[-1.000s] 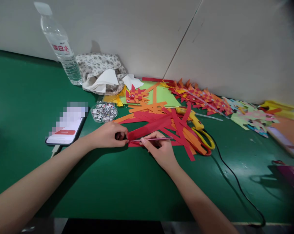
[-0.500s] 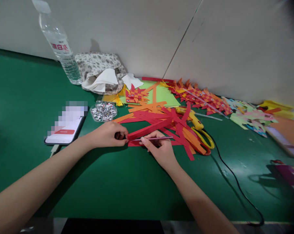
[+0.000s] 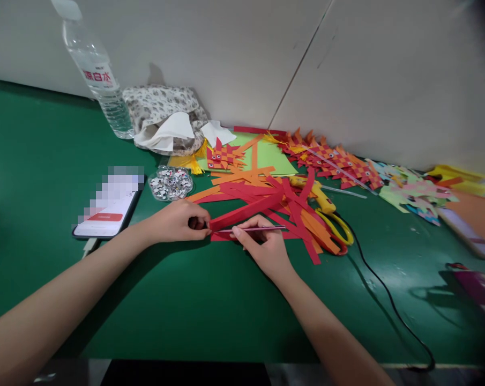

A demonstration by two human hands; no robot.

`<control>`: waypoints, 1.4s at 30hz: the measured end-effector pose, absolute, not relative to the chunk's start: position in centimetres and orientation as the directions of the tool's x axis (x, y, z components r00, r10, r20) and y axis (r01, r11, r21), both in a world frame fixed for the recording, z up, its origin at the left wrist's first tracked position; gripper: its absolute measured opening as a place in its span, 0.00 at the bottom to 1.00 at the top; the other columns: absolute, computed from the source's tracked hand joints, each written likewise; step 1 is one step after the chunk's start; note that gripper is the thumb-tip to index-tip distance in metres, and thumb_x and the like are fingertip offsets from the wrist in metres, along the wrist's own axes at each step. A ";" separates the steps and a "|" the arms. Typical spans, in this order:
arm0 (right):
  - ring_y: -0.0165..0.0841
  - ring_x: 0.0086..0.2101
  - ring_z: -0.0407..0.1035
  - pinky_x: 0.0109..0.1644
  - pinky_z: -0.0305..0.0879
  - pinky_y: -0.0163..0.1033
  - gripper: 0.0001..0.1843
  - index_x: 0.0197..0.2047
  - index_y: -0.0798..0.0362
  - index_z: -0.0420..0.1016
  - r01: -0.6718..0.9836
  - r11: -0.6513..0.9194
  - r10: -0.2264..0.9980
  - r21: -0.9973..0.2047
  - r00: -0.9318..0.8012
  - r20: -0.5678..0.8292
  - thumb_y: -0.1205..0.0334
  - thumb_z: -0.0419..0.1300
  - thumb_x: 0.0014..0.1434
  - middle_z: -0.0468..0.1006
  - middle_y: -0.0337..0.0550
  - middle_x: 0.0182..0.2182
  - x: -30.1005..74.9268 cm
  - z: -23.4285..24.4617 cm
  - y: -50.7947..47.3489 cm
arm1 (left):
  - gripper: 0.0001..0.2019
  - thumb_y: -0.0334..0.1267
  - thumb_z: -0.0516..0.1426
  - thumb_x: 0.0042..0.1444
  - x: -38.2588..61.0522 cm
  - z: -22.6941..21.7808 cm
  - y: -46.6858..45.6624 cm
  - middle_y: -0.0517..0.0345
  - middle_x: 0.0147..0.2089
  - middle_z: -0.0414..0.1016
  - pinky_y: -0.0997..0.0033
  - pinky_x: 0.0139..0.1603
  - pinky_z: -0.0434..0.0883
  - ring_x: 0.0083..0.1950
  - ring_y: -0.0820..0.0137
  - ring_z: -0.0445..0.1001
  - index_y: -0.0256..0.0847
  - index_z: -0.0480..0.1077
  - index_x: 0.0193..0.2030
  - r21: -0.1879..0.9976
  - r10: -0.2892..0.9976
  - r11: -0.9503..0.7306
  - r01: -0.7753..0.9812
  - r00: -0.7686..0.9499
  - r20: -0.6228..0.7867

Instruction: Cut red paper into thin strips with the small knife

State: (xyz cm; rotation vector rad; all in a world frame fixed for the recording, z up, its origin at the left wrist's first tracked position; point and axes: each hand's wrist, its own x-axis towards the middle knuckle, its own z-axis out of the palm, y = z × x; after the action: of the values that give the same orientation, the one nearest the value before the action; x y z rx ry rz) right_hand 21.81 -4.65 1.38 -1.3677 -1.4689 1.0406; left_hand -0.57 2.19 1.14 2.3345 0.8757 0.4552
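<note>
My left hand (image 3: 177, 220) is closed, pinching the near end of a long red paper strip (image 3: 246, 210) against the green table (image 3: 186, 300). My right hand (image 3: 262, 244) is closed round a thin pink pencil (image 3: 255, 229), whose tip lies on the red strip just right of my left fingers. Behind both hands is a heap of red and orange paper strips (image 3: 282, 201).
A phone (image 3: 107, 206) lies to the left, with a dish of googly eyes (image 3: 170, 183) beside it. A water bottle (image 3: 95, 69) and a cloth pouch (image 3: 162, 115) stand by the wall. Yellow scissors (image 3: 330, 214), woven paper figures (image 3: 330, 161) and a black cable (image 3: 387, 300) are on the right.
The red strip has been folded narrower under my hands. Both hands stay in almost the same place.
</note>
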 end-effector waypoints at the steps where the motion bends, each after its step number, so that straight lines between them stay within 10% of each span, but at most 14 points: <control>1: 0.28 0.21 0.64 0.26 0.60 0.34 0.10 0.28 0.52 0.71 0.294 0.053 0.998 -0.954 -0.045 0.042 0.56 0.65 0.55 0.74 0.38 0.21 21.8 1.5 -4.7 | 0.06 0.36 0.58 0.53 -0.6 1.1 2.2 0.63 0.23 0.72 0.80 0.27 0.62 0.24 0.78 0.68 0.38 0.76 0.32 0.642 0.683 -0.602 0.475 0.723 0.105; 42: 0.32 0.26 0.70 0.29 0.63 0.36 0.10 0.28 0.50 0.70 0.380 0.089 0.996 -0.921 -0.050 0.076 0.54 0.63 0.55 0.76 0.39 0.24 21.8 1.6 -5.0 | 0.05 0.36 0.58 0.53 -0.3 1.3 2.0 0.64 0.22 0.71 0.81 0.25 0.62 0.23 0.79 0.68 0.38 0.72 0.29 0.609 0.665 -0.650 0.454 0.728 0.167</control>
State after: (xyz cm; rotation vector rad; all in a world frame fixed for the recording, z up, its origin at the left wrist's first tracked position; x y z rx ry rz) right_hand 21.75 -5.00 1.61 -1.4077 -1.5564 0.9593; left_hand -0.28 2.01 1.25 2.3871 0.8470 0.5150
